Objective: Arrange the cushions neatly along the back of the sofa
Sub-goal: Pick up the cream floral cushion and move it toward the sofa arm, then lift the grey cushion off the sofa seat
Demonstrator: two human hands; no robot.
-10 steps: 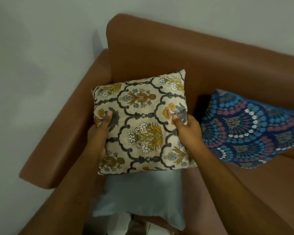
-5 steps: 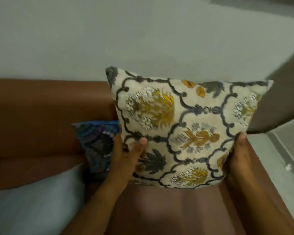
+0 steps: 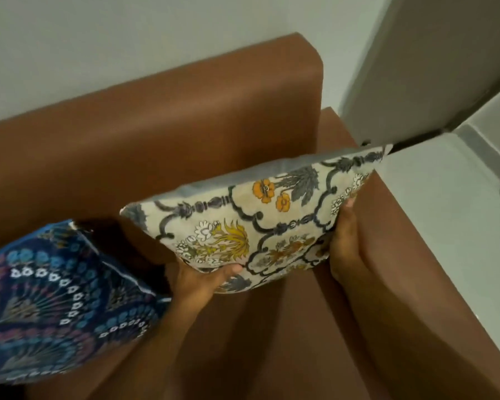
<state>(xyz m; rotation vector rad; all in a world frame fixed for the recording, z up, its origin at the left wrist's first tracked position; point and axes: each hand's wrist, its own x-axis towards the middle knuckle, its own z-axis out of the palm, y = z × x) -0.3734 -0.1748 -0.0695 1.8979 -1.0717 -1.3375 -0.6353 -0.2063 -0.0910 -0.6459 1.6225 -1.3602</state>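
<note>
Gripping floral cushion in left hand and right hand, now lowered, tilted toward sofa corner

Brown leather-look sofa: backrest ran along a plain pale wall, its right end stopping short of a grey-brown door. To the right of the sofa's armrest lay pale grey floor. Light was soft and even, with a faint sheen on the backrest.
</note>
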